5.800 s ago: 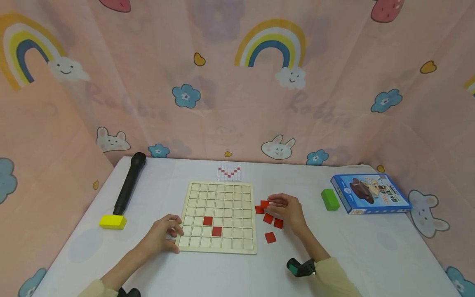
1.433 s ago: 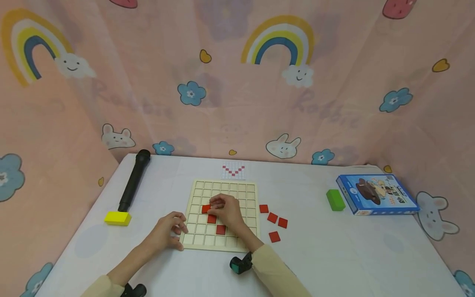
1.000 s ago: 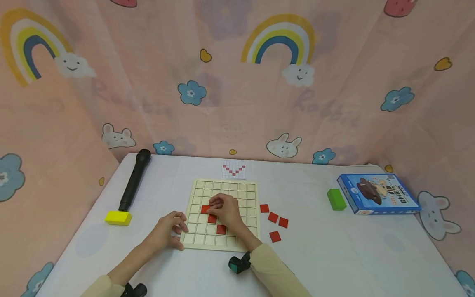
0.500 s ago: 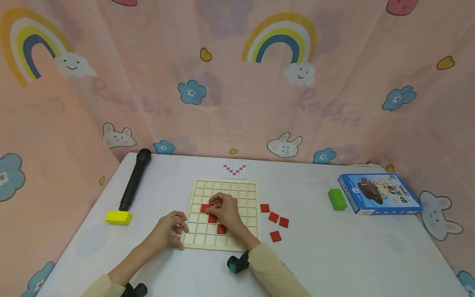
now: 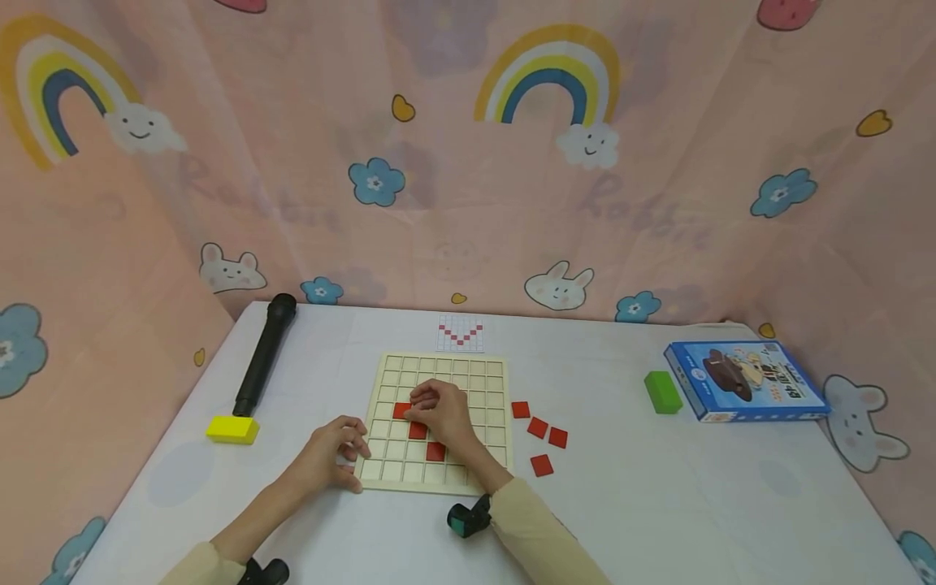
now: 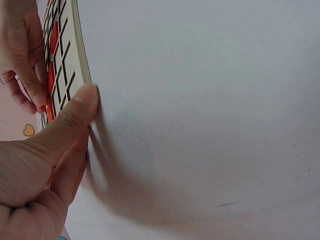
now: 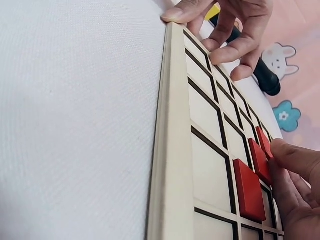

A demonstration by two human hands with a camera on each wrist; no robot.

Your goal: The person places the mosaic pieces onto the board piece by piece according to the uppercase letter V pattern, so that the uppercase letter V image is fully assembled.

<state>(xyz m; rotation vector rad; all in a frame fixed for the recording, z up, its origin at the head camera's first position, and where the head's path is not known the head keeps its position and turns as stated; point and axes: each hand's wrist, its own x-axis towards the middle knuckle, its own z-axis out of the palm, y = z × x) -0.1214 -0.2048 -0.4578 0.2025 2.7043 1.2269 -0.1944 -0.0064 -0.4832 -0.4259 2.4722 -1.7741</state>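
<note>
There are 7 tiles [image 5: 537, 427], 1 board [image 5: 393, 471], 2 blocks [image 5: 662, 393].

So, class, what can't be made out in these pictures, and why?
- Head view: part of the grid board, covered by the right hand.
- Head view: the smallest print on the blue box, too small to read.
- Left wrist view: the rest of the grid board, cut off by the top edge.
- Right wrist view: most of the yellow block, behind the left hand.

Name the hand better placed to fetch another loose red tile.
Probably the right hand: it is nearer the four loose square red tiles right of the cream wooden grid board, while the left hand grips its left side.
</note>
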